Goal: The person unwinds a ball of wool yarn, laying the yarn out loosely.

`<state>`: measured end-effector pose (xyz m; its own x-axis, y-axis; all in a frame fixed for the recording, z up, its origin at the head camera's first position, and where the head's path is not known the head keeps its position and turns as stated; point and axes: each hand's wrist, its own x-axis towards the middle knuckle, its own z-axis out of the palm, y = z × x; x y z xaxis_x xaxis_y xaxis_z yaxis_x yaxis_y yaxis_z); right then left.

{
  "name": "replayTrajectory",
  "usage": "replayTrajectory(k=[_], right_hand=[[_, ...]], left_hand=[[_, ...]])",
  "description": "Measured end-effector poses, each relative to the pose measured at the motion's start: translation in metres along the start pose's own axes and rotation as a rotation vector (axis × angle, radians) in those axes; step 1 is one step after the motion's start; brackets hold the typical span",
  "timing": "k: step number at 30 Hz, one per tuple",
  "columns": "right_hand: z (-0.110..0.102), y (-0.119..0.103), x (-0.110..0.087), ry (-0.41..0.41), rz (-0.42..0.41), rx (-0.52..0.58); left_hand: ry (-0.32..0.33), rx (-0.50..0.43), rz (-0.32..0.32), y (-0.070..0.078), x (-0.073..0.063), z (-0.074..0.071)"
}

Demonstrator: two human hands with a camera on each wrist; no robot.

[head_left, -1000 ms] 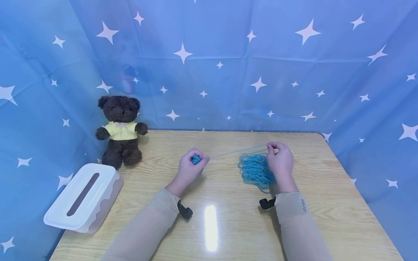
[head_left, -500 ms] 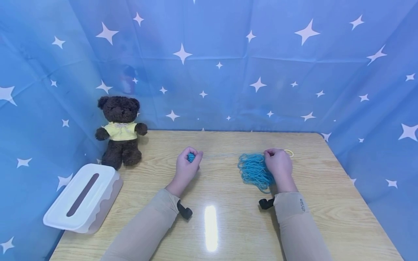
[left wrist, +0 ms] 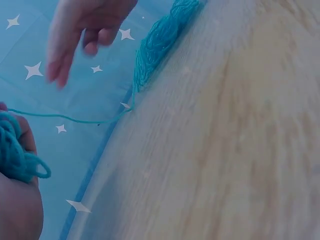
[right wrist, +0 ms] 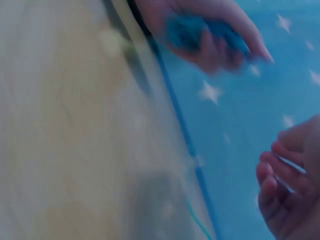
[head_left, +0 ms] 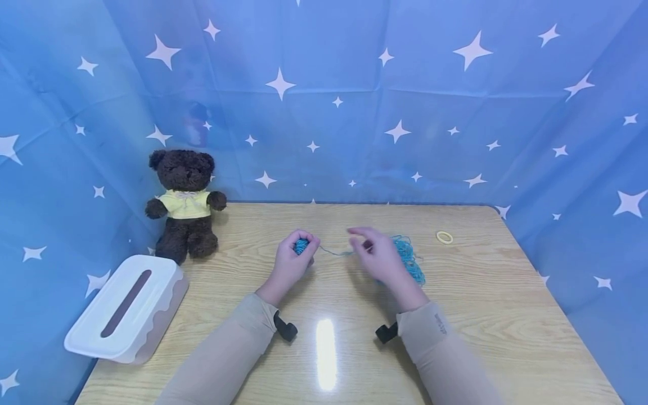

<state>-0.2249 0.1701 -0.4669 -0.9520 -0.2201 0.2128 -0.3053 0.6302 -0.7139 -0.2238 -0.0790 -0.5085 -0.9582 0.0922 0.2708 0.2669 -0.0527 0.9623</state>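
My left hand (head_left: 295,256) grips a small wound bundle of turquoise yarn (head_left: 301,246) above the table. A loop of that bundle pokes out past the palm in the left wrist view. From it a single strand (left wrist: 75,120) runs slackly across to the larger loose heap of turquoise yarn (head_left: 409,260) lying on the table. My right hand (head_left: 377,256) hovers between the two, its fingers loosely bent and apart, with nothing held in them. In the head view it hides the near left part of the heap.
A pale yellow ring (head_left: 444,237) lies on the table (head_left: 506,315) right of the heap. At the left stand a brown teddy bear (head_left: 185,208) in a yellow top and a white slotted box (head_left: 126,309). A blue star-patterned curtain (head_left: 324,67) hangs behind.
My right hand has let go of the strand and moved left from the heap toward the left hand, uncovering the yellow ring. The strand, taut before, now hangs slack. The left hand has barely moved.
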Motion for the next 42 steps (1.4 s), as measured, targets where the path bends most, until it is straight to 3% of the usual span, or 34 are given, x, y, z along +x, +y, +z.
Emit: replayTrajectory(k=[3,5,10,15,19,28,36,42], right_hand=[[0.023,-0.015,-0.002,-0.125,-0.006,0.093],[0.035,-0.020,-0.004,-0.166,-0.003,0.131],[0.049,-0.022,-0.006,-0.163,-0.002,0.158],[0.038,-0.018,-0.003,-0.104,0.019,0.178],[0.019,-0.003,0.002,-0.043,0.033,0.112],[-0.018,0.026,0.011,0.144,0.137,0.027],[-0.035,0.047,0.014,0.369,0.199,-0.124],[-0.046,0.067,0.012,0.391,0.273,-0.159]], left_hand=[[-0.012,0.011,-0.003,0.000,0.000,0.000],[-0.026,0.008,-0.002,0.000,0.000,0.001],[-0.055,0.000,-0.007,0.000,-0.001,0.001],[-0.055,0.015,0.004,0.001,-0.002,0.001],[-0.048,0.032,0.020,0.001,-0.003,0.001],[-0.091,-0.063,0.026,0.003,-0.004,0.001],[0.044,0.024,0.020,-0.002,0.000,-0.001],[0.107,0.087,0.045,-0.005,0.001,-0.004]])
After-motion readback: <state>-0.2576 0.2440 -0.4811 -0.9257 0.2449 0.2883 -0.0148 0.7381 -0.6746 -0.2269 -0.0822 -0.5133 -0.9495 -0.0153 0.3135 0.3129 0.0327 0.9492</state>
